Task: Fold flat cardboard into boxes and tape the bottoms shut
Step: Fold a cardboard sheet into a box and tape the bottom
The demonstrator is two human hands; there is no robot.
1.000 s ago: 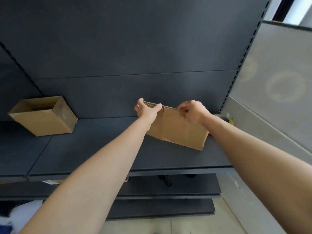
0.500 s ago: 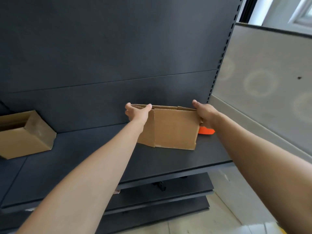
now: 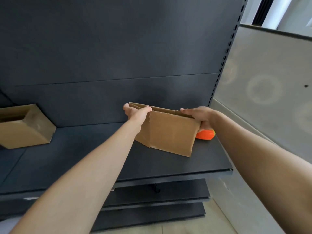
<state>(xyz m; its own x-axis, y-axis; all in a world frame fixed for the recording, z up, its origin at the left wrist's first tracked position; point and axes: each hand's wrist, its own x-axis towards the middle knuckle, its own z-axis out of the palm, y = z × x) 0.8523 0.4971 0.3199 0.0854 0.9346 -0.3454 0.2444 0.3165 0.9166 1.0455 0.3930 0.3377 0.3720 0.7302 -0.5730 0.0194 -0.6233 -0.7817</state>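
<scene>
1. Head view: left hand (image 3: 136, 113) grips the top left edge of the half-opened cardboard box (image 3: 170, 132), thumb on the near face.
2. Right hand (image 3: 199, 115) holds its top right corner.
3. The box is over the dark shelf (image 3: 168, 166); contact unclear.
4. Orange object (image 3: 205, 135) sits just right of it, folded box (image 3: 25, 127) far left.
</scene>
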